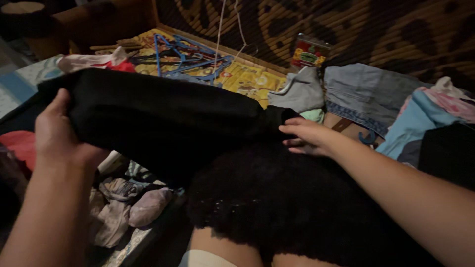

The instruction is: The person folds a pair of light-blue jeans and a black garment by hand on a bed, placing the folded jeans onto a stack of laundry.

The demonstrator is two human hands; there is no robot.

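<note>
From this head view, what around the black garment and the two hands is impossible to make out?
- Left hand: fingers hidden behind the black garment.
- Garment's type: folds too dark to read.
- Right hand: fingertips partly lost against the fuzzy black fabric.
- Clothes pile: dim and partly covered by the garment.

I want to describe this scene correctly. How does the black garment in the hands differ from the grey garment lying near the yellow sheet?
The black garment is held up by the left hand and touched by the right hand; the grey garment lies untouched. The black garment spreads much wider; the grey garment is a small crumpled heap. Both are plain cloth without a pattern.
</note>
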